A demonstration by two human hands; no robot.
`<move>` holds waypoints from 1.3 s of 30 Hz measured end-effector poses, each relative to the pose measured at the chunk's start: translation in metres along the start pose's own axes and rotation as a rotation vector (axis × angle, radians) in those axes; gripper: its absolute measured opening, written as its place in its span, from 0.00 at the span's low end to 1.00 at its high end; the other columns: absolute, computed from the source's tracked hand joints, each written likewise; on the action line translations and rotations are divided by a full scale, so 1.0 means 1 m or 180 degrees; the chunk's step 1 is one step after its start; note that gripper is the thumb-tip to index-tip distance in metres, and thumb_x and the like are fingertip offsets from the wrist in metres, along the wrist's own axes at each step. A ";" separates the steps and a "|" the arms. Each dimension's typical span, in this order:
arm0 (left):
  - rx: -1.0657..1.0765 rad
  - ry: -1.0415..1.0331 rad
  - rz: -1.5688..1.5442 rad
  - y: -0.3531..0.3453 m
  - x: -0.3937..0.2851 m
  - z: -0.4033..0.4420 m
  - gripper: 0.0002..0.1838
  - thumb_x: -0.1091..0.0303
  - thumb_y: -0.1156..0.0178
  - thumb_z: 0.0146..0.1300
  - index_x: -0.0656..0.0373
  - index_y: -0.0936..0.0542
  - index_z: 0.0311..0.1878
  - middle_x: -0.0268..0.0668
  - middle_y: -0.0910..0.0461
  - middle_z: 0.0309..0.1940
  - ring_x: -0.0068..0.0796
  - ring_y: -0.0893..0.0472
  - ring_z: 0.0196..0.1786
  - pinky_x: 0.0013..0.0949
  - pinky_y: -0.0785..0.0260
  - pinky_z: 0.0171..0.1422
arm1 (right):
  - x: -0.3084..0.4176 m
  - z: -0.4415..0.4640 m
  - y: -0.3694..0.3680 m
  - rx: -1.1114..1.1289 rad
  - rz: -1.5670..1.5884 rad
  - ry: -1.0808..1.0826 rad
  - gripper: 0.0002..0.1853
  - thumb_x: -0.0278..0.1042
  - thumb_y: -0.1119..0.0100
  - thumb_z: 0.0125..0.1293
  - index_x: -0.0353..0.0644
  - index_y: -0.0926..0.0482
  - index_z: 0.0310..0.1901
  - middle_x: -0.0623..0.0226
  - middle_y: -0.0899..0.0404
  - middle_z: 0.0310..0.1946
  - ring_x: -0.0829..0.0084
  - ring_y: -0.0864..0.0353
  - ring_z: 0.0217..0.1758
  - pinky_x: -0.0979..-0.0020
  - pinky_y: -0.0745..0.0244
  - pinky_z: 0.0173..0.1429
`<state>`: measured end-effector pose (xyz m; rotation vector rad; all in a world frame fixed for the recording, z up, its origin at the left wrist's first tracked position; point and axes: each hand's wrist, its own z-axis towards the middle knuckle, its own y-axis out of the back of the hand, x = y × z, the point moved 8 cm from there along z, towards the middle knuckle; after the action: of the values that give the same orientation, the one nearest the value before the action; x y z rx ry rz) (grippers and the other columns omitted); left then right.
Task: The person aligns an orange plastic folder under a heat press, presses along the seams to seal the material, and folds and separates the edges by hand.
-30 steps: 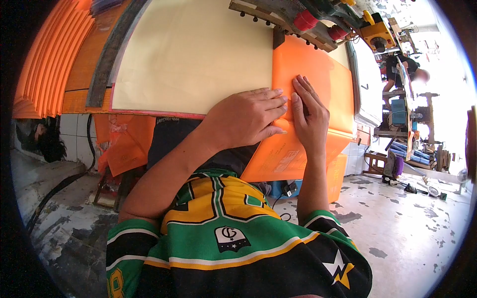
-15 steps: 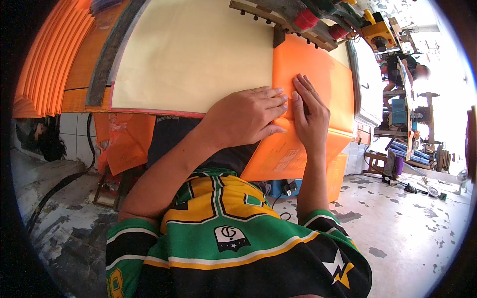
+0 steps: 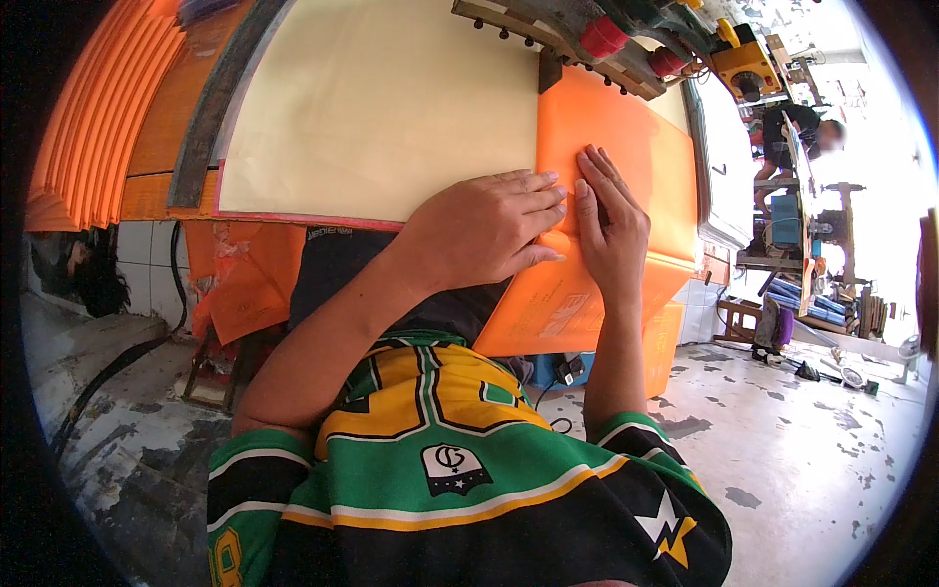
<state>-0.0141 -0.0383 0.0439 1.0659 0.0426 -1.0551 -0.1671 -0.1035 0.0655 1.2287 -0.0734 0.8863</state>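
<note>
A glossy orange plastic sheet (image 3: 626, 122), perhaps a cover or pouch, lies on the cream-coloured work surface (image 3: 381, 108). Its printed front part (image 3: 548, 308) hangs over the near edge toward my lap. My left hand (image 3: 494, 230) rests with stretched fingers at the sheet's left edge, partly over the cream surface. On the sheet itself, my right hand (image 3: 614, 230) lies flat, fingers together and pointing away from me. The two hands are a small gap apart. Neither has anything gripped in it. At the far end, the sheet reaches below a bar of the machine (image 3: 558, 49).
A tall pile of orange sheets (image 3: 98, 117) stands at the far left, beside a dark metal strip (image 3: 220, 108). Red knobs (image 3: 602, 39) and a yellow box (image 3: 745, 73) sit on the machine. Another person (image 3: 804, 127) works at the right. A cable (image 3: 117, 382) runs down the left.
</note>
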 end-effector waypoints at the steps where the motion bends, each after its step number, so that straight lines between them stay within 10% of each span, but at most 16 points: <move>1: 0.0000 0.0000 0.0000 0.000 0.000 0.000 0.29 0.52 0.32 0.75 0.67 0.17 0.68 0.50 0.17 0.70 0.48 0.22 0.79 0.47 0.33 0.87 | 0.000 0.000 0.000 0.0001 0.0006 -0.0006 0.18 0.31 0.38 0.81 0.31 0.13 0.65 0.45 0.15 0.70 0.48 0.21 0.80 0.55 0.28 0.83; 39: -0.0027 0.0013 -0.0028 -0.001 0.001 0.000 0.29 0.53 0.31 0.74 0.67 0.16 0.67 0.49 0.16 0.70 0.48 0.22 0.78 0.47 0.32 0.87 | 0.001 0.000 0.001 -0.0049 0.0000 -0.0021 0.17 0.32 0.38 0.82 0.31 0.13 0.64 0.44 0.14 0.69 0.48 0.20 0.80 0.55 0.26 0.82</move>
<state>-0.0141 -0.0393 0.0432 1.0611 0.0549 -1.0598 -0.1667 -0.1032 0.0667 1.2172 -0.0853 0.8804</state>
